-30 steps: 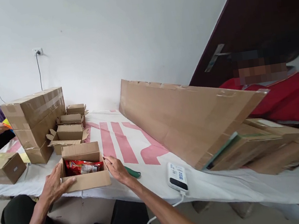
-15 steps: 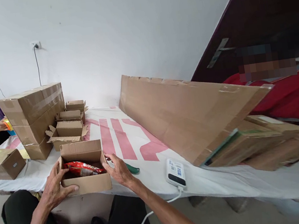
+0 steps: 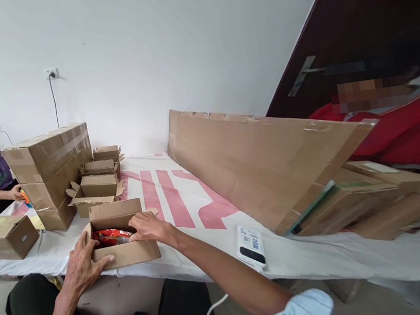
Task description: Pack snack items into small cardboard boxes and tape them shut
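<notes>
An open cardboard box [image 3: 130, 254] stands at the table's front edge, its back flap raised. Inside lies a shiny red packet [image 3: 111, 236], partly covered by the box walls and my fingers. My left hand [image 3: 84, 261] grips the box's left front corner, thumb along the front flap and fingers at the left side. Over the right side of the box, my right hand [image 3: 150, 227] reaches in with bent fingers at the packet's right end. Its fingertips are partly hidden.
Behind are several open boxes [image 3: 95, 189] and a stack of taped boxes [image 3: 47, 154]. A closed box [image 3: 4, 236] sits left. On the right are a white device [image 3: 250, 245], a large cardboard panel [image 3: 256, 156] and flattened cardboard [image 3: 357, 204]. One person sits at each side.
My right hand has moved left from the box's right edge to over its inside, at the red packet. My left hand keeps its hold. The person at left has lowered a hand.
</notes>
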Demonstrator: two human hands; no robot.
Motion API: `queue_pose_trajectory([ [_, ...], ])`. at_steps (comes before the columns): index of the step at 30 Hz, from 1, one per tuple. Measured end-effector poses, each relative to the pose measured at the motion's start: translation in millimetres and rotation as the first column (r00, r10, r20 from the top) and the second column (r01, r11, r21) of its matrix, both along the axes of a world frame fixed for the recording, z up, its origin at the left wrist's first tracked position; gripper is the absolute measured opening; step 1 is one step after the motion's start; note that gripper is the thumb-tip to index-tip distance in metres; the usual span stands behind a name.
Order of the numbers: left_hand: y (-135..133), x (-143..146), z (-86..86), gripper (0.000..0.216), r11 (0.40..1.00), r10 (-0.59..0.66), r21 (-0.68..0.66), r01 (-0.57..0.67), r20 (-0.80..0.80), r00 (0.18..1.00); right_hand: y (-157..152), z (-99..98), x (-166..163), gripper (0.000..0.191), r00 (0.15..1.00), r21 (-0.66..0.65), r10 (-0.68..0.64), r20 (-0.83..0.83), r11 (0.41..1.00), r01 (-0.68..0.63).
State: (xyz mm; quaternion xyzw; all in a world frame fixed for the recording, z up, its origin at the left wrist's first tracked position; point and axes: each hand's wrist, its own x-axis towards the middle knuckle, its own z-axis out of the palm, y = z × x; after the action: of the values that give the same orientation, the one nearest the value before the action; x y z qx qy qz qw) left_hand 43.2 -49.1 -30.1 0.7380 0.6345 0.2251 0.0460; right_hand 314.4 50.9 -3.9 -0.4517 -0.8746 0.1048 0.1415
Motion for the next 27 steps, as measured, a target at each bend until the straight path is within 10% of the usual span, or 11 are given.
queue_pose_trajectory([
  [13,-0.6,7.2,6.9,0.059,0.999,0.045,0.019,-0.047,0.074,0.996,-5.9,13.2,14.6,0.034,0.971,0.073,-0.045,-0.235,0.995,0.064],
  [19,2.7,-2.1,24.7,0.049,0.996,0.054,0.064,-0.055,0.019,0.998,-1.4,27.7,34.6,0.045,0.673,-0.1,-0.066,-0.737,0.995,-0.012],
  [27,29.8,1.5,51.8,0.062,0.99,-0.057,0.143,0.004,0.368,0.928,-2.9,21.7,23.3,0.052,0.471,-0.159,-0.142,-0.871,0.987,0.005],
])
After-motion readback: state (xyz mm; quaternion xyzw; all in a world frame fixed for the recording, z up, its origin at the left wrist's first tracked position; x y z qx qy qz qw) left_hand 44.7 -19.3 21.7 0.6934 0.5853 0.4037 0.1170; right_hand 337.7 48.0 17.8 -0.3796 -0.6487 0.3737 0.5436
